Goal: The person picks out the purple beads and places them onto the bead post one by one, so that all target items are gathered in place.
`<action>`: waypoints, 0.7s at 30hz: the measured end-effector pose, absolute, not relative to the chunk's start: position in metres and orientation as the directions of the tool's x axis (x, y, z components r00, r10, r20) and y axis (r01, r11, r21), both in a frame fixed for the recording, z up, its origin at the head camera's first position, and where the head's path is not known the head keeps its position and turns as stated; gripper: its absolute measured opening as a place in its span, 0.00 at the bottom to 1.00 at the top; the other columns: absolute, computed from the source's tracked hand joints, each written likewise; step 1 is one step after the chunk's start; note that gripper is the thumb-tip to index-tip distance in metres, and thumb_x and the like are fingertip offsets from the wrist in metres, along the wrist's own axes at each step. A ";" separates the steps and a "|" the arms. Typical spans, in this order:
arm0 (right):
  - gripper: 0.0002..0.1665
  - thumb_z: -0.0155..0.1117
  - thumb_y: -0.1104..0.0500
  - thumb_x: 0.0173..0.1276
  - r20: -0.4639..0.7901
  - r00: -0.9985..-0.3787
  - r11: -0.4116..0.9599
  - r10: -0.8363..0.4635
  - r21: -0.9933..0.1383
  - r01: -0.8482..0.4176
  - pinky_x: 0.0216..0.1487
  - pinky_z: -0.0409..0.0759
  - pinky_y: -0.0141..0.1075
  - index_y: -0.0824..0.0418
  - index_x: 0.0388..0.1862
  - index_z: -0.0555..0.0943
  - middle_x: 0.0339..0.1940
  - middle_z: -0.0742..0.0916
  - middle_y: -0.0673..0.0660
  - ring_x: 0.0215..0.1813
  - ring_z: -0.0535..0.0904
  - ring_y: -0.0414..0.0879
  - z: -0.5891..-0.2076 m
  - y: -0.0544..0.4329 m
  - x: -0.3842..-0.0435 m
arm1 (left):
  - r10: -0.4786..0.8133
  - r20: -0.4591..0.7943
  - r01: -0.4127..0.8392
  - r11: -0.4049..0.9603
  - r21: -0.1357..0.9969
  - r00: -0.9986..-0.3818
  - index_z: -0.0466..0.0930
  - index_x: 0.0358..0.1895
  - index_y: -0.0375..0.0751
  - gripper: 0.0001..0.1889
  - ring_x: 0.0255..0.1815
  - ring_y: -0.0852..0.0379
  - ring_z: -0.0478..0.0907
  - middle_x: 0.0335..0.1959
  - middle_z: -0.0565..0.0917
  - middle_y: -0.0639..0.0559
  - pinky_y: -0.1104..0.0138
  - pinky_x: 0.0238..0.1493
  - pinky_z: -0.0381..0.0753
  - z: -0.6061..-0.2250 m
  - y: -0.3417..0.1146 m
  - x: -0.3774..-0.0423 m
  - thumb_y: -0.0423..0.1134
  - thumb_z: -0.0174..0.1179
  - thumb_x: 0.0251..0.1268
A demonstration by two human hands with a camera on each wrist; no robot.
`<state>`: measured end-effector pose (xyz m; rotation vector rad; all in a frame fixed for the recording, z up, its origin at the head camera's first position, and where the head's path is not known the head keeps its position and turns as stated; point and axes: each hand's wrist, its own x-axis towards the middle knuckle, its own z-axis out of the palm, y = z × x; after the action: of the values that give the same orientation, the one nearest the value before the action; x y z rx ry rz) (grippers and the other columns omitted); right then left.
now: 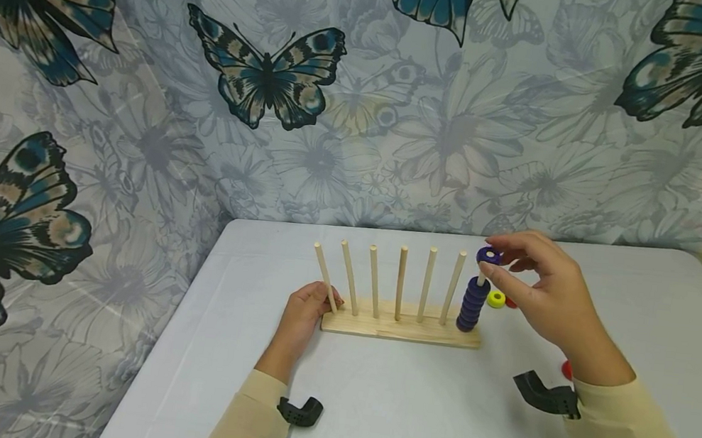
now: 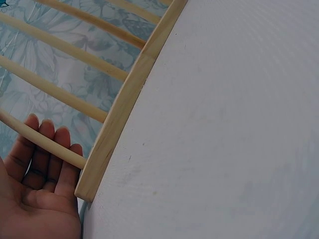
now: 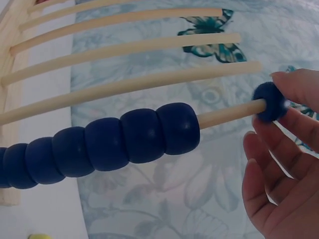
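Observation:
A wooden peg rack (image 1: 400, 330) with a row of upright pegs stands on the table. My left hand (image 1: 306, 310) is at its left end; in the left wrist view the fingers (image 2: 47, 154) lie behind the end peg (image 2: 47, 144), loosely extended beside the base. Several dark blue beads (image 1: 473, 305) are stacked on the rightmost peg. My right hand (image 1: 548, 297) pinches another dark blue bead (image 3: 269, 102) between thumb and fingers at that peg's top. In the right wrist view the peg tip meets the bead's hole, above a bare stretch of peg.
A yellow bead (image 1: 496, 299) and a red bead (image 1: 512, 303) lie behind the rack's right end, partly near the right hand. Another red piece (image 1: 567, 369) shows beside the right wrist. A butterfly-patterned cloth (image 1: 359, 141) hangs behind the white table (image 1: 408, 410).

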<state>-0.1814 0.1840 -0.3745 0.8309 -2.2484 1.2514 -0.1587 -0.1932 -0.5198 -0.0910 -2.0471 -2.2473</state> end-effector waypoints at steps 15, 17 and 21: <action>0.27 0.78 0.80 0.61 0.634 -0.714 0.409 -0.298 -0.591 -0.696 0.51 0.79 0.22 0.68 0.59 0.86 0.49 0.88 0.52 0.48 0.81 0.39 -0.381 0.191 -0.181 | -0.035 0.110 0.113 -0.095 0.989 -0.993 0.79 0.47 0.15 0.27 0.49 0.51 0.85 0.40 0.86 0.46 0.62 0.56 0.85 -0.520 -0.192 -0.160 0.45 0.52 0.90; 0.28 0.78 0.80 0.62 0.628 -0.716 0.417 -0.304 -0.589 -0.693 0.51 0.79 0.22 0.67 0.61 0.86 0.50 0.88 0.53 0.48 0.81 0.39 -0.382 0.193 -0.181 | -0.043 0.106 0.109 -0.076 0.991 -0.993 0.80 0.47 0.16 0.26 0.49 0.50 0.85 0.41 0.86 0.44 0.62 0.56 0.85 -0.520 -0.193 -0.160 0.45 0.53 0.90; 0.29 0.77 0.78 0.64 0.608 -0.728 0.440 -0.316 -0.586 -0.680 0.51 0.78 0.21 0.65 0.64 0.85 0.51 0.88 0.52 0.49 0.81 0.39 -0.383 0.197 -0.180 | -0.076 0.110 0.111 -0.008 0.994 -0.991 0.83 0.46 0.20 0.24 0.50 0.49 0.86 0.44 0.88 0.40 0.61 0.57 0.86 -0.517 -0.197 -0.158 0.44 0.54 0.90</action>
<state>-0.1805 0.1966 -0.3829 0.8427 -2.2863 1.2055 -0.1583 -0.1973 -0.5173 -0.0372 -2.1152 -2.1407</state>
